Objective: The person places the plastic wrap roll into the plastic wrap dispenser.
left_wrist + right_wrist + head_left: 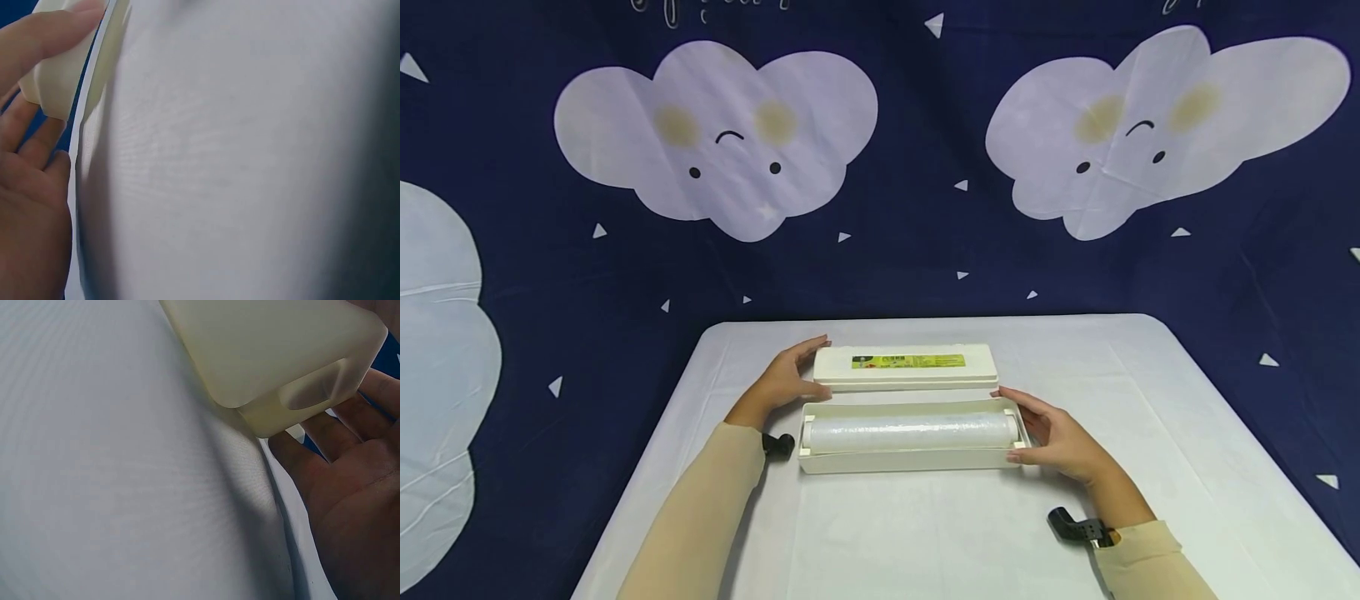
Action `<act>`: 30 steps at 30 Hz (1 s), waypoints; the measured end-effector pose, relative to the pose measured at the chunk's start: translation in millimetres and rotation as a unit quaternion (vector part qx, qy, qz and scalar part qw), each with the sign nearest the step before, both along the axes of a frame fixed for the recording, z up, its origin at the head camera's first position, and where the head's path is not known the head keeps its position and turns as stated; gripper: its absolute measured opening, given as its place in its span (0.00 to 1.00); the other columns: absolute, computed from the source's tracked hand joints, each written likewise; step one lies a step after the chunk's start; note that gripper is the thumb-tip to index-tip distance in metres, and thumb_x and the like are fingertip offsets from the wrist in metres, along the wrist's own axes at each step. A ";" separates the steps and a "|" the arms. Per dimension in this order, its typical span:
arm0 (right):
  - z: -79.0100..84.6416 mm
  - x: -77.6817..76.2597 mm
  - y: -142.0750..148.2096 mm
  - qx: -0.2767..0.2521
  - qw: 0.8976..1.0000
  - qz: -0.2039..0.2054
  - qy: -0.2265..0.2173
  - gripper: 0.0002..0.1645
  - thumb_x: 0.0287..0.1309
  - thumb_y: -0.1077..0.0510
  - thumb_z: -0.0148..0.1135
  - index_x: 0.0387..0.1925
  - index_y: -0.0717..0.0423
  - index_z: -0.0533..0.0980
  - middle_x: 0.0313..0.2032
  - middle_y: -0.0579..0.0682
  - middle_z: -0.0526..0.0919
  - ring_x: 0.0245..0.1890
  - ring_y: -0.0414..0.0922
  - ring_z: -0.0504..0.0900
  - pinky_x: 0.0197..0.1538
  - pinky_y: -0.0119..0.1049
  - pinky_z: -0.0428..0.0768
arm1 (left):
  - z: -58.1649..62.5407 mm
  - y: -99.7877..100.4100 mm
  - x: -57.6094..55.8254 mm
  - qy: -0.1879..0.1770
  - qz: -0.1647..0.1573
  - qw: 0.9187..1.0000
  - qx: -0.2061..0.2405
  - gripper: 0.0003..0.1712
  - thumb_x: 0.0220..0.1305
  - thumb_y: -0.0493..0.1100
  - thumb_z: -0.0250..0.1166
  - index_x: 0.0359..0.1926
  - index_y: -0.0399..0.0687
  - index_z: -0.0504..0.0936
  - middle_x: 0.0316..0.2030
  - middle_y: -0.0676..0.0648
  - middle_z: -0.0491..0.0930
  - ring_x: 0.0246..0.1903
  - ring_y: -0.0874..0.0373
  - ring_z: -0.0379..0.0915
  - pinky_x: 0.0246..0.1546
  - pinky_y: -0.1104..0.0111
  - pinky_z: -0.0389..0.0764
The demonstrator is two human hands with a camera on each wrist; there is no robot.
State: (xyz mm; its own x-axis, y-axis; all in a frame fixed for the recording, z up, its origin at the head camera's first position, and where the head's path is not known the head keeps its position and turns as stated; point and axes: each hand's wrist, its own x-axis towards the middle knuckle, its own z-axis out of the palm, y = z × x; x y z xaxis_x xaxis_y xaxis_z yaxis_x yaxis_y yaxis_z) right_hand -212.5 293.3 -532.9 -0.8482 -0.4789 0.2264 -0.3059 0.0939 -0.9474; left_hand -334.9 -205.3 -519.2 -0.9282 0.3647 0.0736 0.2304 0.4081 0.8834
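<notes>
A long cream plastic box [910, 462] lies on the table with a roll of clear cling film [913, 432] inside it. Behind it is its cream lid [917, 377], which has a yellow-green label [908, 361]. My left hand [782, 379] grips the lid's left end, thumb at the front edge and fingers at the back. In the left wrist view, the thumb [53, 34] overlaps the lid [62, 72]. At the box's right end, my right hand [1060, 442] holds it between thumb and fingers. The right wrist view shows this box end [281, 350] with the palm [362, 500] beside it.
A white cloth covers the table [925, 533]. Behind it hangs a dark blue curtain [925, 275] with cloud faces and small white triangles. A black camera mount is on the left wrist [778, 446] and another on the right wrist [1078, 527].
</notes>
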 end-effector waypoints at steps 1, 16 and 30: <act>0.0 0.1 -0.2 -0.001 1.000 0.000 -0.001 0.62 0.44 0.73 0.83 0.79 0.64 0.62 0.76 0.67 0.63 0.75 0.44 0.64 0.70 0.31 0.68 | -0.8 0.1 0.0 -0.002 0.003 1.000 0.015 0.66 0.39 0.33 0.90 0.80 0.42 0.65 0.74 0.46 0.70 0.77 0.48 0.56 0.78 0.53 0.52; 0.3 0.3 -1.4 -0.010 1.000 0.007 0.004 0.61 0.44 0.75 0.82 0.78 0.67 0.61 0.75 0.69 0.62 0.75 0.44 0.64 0.70 0.31 0.68 | -2.8 -0.7 4.5 -0.009 0.026 0.996 0.090 0.57 0.38 0.28 0.88 0.73 0.40 0.74 0.72 0.44 0.72 0.76 0.50 0.57 0.76 0.62 0.56; -1.5 0.5 -0.8 -0.009 1.000 0.006 0.010 0.61 0.45 0.74 0.82 0.79 0.68 0.59 0.75 0.69 0.62 0.75 0.39 0.64 0.70 0.30 0.68 | -4.6 -0.3 7.9 -0.002 0.039 0.981 0.191 0.40 0.40 0.19 0.83 0.60 0.26 0.82 0.69 0.39 0.75 0.74 0.48 0.63 0.72 0.68 0.63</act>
State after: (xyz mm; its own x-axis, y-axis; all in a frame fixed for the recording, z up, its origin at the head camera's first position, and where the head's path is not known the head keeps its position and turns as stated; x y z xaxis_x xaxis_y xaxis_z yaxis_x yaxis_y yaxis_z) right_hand -212.0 292.5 -534.4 -0.8374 -0.4849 0.2523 -0.3262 0.0729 -0.9425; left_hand -327.0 -205.6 -523.8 -0.9529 0.2388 0.1867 0.2073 0.0641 0.9762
